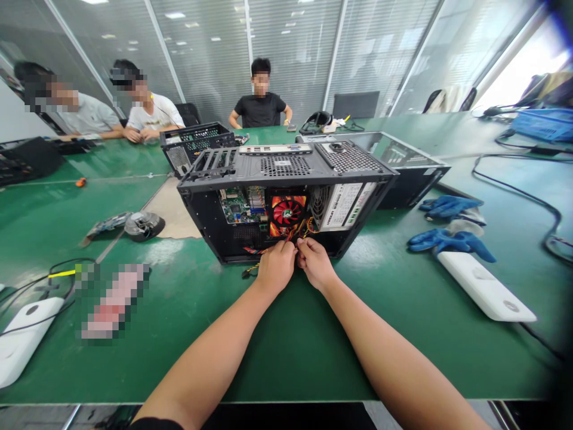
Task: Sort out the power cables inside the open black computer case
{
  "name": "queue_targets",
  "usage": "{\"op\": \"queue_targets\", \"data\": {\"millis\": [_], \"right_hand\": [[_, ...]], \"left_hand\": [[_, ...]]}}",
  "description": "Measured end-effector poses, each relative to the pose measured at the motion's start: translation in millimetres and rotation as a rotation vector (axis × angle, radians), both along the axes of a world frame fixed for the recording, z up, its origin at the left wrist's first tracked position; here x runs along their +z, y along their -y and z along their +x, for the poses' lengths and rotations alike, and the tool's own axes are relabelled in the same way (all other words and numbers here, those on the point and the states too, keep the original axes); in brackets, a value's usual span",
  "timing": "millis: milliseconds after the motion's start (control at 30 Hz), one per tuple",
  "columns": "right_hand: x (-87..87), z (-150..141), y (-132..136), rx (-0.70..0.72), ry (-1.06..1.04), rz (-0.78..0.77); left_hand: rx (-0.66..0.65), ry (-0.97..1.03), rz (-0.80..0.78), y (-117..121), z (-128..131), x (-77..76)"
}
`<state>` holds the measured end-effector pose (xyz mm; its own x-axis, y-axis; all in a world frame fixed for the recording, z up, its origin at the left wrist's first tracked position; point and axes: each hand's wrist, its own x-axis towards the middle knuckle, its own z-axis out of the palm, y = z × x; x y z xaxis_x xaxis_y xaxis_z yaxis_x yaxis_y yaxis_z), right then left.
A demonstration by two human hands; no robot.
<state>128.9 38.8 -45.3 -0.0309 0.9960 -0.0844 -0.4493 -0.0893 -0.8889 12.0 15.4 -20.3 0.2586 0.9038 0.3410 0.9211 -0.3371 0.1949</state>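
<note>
An open black computer case point(286, 170) lies in front of me, its inside facing my hands. In it I see a green motherboard point(235, 209), a red cooling fan point(287, 212) and a white-labelled power supply point(344, 206). At the case's lower edge, my left hand point(278, 263) is closed around a bundle of thin coloured cables point(293, 232). Close beside it, my right hand point(314, 261) pinches at the same cables. The fingertips nearly meet and cover what lies between them. A loose black connector point(246, 273) hangs out left of my left hand.
Blue work gloves point(452, 239) and a white power bank point(487, 286) lie right; another white device point(31, 340) lies left with black cables. More computer cases point(412, 173) stand behind. A tape roll point(144, 226) rests left on the green table point(286, 358). Several people sit across.
</note>
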Motion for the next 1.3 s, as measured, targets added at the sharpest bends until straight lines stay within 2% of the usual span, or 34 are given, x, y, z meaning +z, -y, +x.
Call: {"op": "queue_targets", "data": {"millis": [233, 567, 1300], "right_hand": [[-0.2, 0.2, -0.6, -0.002, -0.008, -0.012], [1.4, -0.7, 1.2, 0.009, 0.012, 0.003], [2.5, -1.7, 2.5, -0.004, 0.036, 0.002]], "left_hand": [[-0.005, 0.011, 0.017, -1.2, -0.2, -4.6], [0.042, 0.041, -0.021, 0.1, 1.7, 1.0], [0.043, 0.045, -0.054, 1.1, 1.5, 3.0]]}}
